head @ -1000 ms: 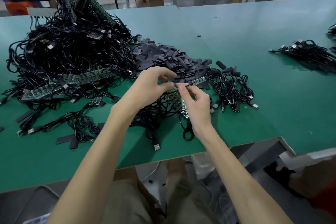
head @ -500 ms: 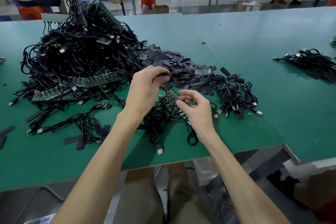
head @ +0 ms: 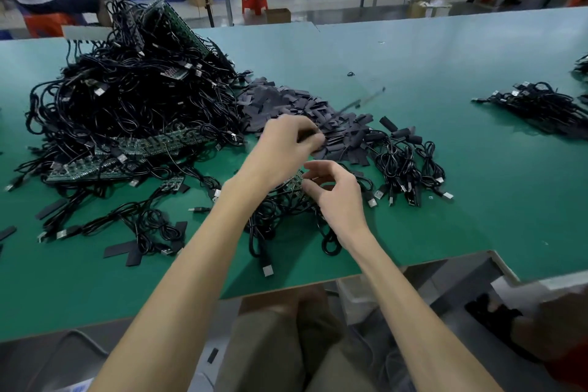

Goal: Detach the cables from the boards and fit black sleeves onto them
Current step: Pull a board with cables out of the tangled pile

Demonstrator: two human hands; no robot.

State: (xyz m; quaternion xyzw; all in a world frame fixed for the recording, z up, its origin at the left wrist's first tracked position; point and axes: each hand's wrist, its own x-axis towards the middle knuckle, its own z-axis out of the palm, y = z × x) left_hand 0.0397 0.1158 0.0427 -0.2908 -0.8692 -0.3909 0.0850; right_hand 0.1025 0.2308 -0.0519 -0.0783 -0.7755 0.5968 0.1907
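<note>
Left grip curls over the near edge of the sleeve heap, seemingly pinching one black sleeve (blur hides the contact). Right grip hangs loosely curled above a small board, and I cannot tell whether it holds anything. On the table, the cable pile looks light but tangle-prone, so draw each lead by its plug end, not mid-loop. The long boards look stiff and probably fragile at the joints, so hold them by the edges. Each black sleeve looks thin, limp and very light; pinch it at one end.
</note>
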